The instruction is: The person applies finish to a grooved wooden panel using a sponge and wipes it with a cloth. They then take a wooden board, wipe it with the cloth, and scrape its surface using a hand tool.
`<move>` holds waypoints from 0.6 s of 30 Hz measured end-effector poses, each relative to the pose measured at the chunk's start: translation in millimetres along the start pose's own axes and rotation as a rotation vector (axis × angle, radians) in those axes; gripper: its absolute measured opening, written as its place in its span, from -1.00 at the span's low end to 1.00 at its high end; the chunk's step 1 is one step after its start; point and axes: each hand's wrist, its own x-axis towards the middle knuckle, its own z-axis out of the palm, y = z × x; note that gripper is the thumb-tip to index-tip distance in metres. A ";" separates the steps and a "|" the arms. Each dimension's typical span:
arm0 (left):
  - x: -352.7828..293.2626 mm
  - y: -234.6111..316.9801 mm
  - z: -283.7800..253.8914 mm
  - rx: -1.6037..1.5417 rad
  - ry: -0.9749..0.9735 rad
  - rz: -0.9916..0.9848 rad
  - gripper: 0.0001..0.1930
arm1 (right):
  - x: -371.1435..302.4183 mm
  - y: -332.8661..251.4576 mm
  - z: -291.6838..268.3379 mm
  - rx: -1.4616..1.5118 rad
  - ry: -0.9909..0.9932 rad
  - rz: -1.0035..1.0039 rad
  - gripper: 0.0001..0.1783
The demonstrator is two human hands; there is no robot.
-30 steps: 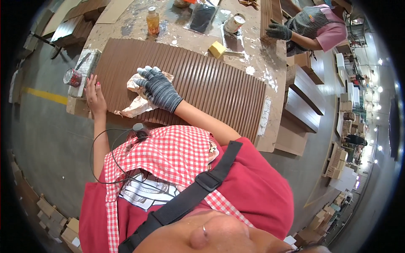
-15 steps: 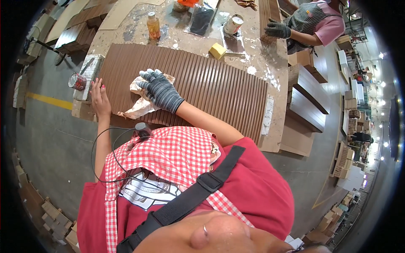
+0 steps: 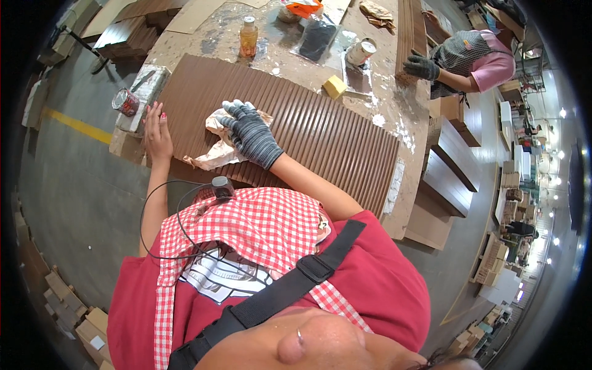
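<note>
Right hand: the gloved right hand (image 3: pixel 250 137), in grey knit with pale fingertips, lies palm down with fingers extended, holding a crumpled pale cloth (image 3: pixel 216 155) against the panel.
Cloth: under the right hand, its loose end trailing toward the person and to the hand's left.
Ribbed panel: the brown ribbed panel (image 3: pixel 320 126) lies beneath the right hand, stretching well to its right and, on the left, as far as the left hand.
Left hand: the bare left hand (image 3: pixel 159 137) is open, fingers extended and fairly close together, at the panel's left end.
Tin and block: just left of the left hand, a red tin (image 3: pixel 126 103) beside a white-smeared block (image 3: pixel 143 92).
Bottle: an amber bottle (image 3: pixel 248 39), upright on the worktop (image 3: pixel 213 44) beyond the right hand.
Yellow block: a yellow block (image 3: pixel 335 87), beyond the right hand and to its right, near a white can (image 3: pixel 361 52).
Co-worker: well right of the right hand, a dark-gloved hand (image 3: pixel 422 65) touches another brown panel (image 3: pixel 411 37).
</note>
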 end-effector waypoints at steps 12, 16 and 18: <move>-7.5 0.2 -1.6 -0.017 0.020 -0.054 -0.57 | 75.9 34.4 -39.9 0.653 0.079 0.675 -0.56; 0.7 8.1 -2.5 -0.033 0.019 -0.028 -0.57 | 80.5 95.8 -8.9 0.022 0.188 0.282 -0.50; -0.6 5.2 -2.6 -0.041 0.020 -0.037 -0.59 | 74.0 80.2 1.6 -0.228 0.127 0.212 -0.43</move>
